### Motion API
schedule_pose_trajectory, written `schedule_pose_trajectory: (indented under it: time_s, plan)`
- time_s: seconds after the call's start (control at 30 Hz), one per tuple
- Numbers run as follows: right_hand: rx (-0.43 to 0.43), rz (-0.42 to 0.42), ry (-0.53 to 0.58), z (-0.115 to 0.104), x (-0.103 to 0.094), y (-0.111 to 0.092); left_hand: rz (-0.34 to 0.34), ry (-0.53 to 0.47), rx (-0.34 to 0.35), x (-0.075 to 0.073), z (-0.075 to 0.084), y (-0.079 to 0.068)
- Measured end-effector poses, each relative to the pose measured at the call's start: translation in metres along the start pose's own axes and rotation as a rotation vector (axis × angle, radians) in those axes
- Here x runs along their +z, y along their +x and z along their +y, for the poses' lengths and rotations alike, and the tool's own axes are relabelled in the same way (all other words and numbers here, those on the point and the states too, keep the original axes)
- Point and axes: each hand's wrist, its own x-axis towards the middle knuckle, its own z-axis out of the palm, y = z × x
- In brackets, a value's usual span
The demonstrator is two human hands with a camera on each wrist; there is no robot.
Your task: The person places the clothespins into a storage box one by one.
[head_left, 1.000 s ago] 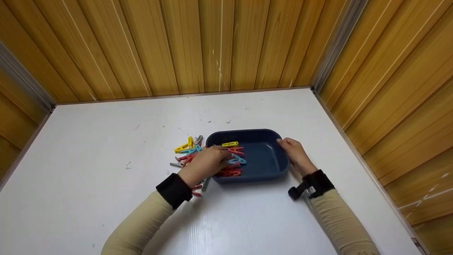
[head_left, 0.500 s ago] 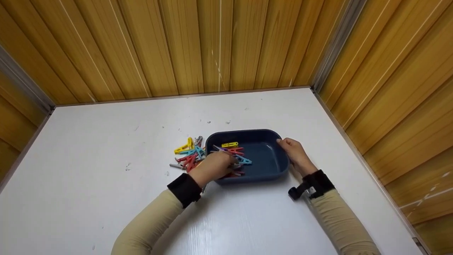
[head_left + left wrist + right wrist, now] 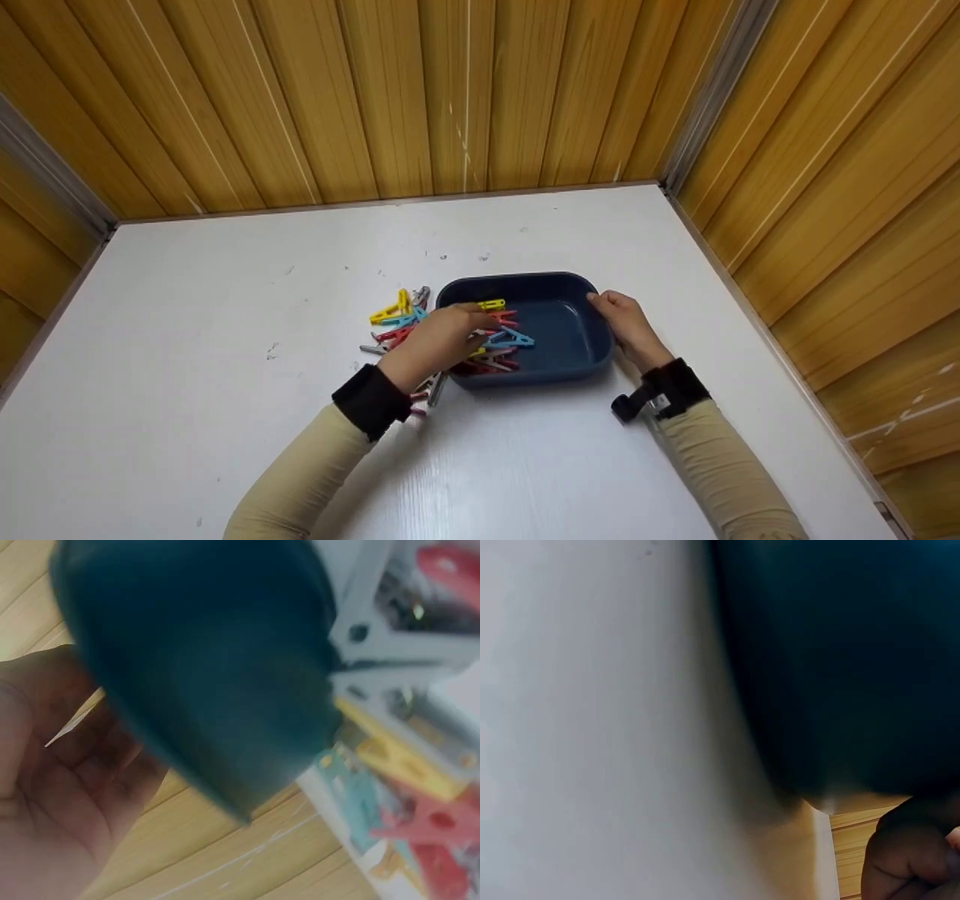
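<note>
A dark blue tray (image 3: 559, 341) stands on the white table. My right hand (image 3: 628, 326) grips its right rim, thumb on top. My left hand (image 3: 441, 336) is over the left rim, its fingers reaching above the inside; the left wrist view shows its palm (image 3: 67, 780) with nothing in it, the fingertips hidden behind the tray wall. In the tray's left half lie several plastic clothespins, among them a light blue clothespin (image 3: 517, 340) and a yellow clothespin (image 3: 493, 304). More clothespins, including a yellow clothespin (image 3: 390, 311), are heaped outside against the left end, partly under my left forearm.
The white table (image 3: 225, 337) meets wood-patterned panels (image 3: 390, 97) at the back and on the sides. A grey clothespin (image 3: 437, 390) lies by the tray's front left corner.
My left hand went further right into the tray, then drew back left with looser fingers. The light blue clothespin lies further right, and pale clothespins now show near the front. My right hand stayed put.
</note>
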Motion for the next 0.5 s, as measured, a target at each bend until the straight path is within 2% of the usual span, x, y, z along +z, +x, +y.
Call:
schedule_pose_trajectory:
  time_s: [0.23, 0.37, 0.5]
  plan:
    - [0.001, 0.006, 0.002, 0.0, 0.0, 0.0, -0.018, -0.022, -0.072, -0.021, 0.005, -0.024]
    - [0.005, 0.004, -0.001, -0.001, 0.0, 0.0, -0.016, -0.005, -0.111, -0.025, 0.003, -0.041]
    - [0.019, 0.004, -0.004, -0.001, 0.0, 0.0, -0.052, 0.003, -0.171, -0.026, -0.001, -0.059]
